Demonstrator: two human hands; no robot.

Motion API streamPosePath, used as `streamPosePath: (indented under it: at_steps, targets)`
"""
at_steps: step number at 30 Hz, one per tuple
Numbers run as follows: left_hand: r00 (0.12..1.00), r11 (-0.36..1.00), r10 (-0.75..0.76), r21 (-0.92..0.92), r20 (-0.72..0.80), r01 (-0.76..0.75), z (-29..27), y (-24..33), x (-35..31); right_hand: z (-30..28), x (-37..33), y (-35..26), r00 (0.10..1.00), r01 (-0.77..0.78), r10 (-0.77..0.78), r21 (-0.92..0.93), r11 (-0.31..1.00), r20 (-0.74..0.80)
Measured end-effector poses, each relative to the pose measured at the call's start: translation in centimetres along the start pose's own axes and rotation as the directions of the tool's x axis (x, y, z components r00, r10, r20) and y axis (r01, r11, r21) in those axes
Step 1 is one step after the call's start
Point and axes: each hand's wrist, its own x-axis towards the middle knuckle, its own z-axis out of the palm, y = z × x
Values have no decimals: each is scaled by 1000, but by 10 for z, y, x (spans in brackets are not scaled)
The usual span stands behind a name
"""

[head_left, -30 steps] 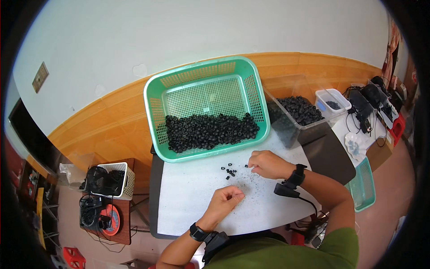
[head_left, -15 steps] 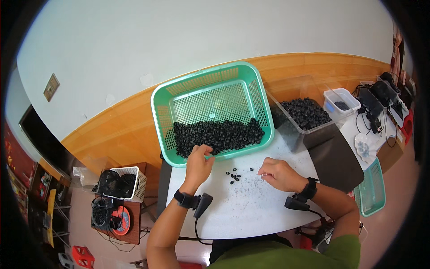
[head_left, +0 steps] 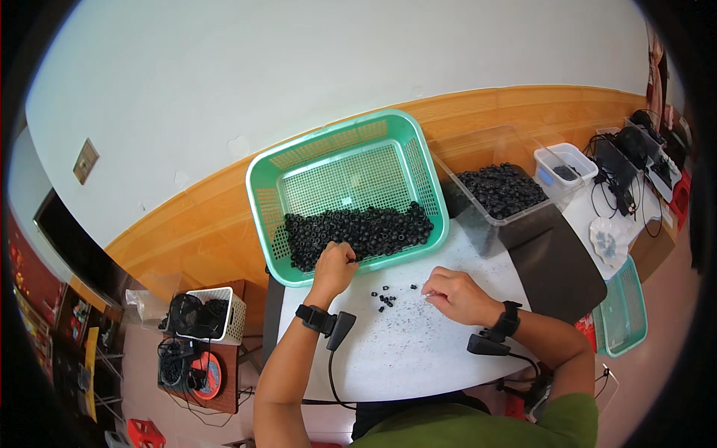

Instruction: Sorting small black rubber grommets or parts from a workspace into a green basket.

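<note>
your left hand [head_left: 334, 270] is over the near rim of the green perforated basket [head_left: 340, 181], fingers curled at the heaped black ring-shaped pieces [head_left: 381, 228], though i cannot tell whether they grip one. your right hand [head_left: 457, 296] has thumb and fingertips drawn together above the white tabletop [head_left: 403, 366], contents unclear; a few loose black pieces [head_left: 385, 300] lie between your hands.

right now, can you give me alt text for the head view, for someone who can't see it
A person's left hand reaches over the near rim of a green basket holding small black parts. Their right hand, curled, is over a white tabletop beside loose black pieces; a clear bin of dark parts stands right of the basket.
</note>
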Motion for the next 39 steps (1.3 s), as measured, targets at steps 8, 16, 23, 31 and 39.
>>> streamPosePath:
  at_steps: [8, 16, 23, 31, 39]
  targets:
    - [1000, 816, -11, -578, -14, 1, -1, 10, -26, 1, -1, -7, 999, -30, 31, 46, 999, -20]
    - [937, -240, 197, -913, 287, 330, -4, 49, -110, 9, -3, -29, 971, -184, 239, 590, 786, -16]
    - [937, -321, 209, -885, 280, 336, 15, 44, -127, 13, -1, -47, 1000, -14, 23, 401, 916, -17]
    - [931, -316, 189, -879, 311, 358, 26, 42, -135, 33, 3, -51, 990, 140, -130, 238, 961, -57]
    - [932, -298, 182, -885, 314, 357, 30, 38, -135, 44, -3, -48, 980, 200, -199, 75, 977, -9]
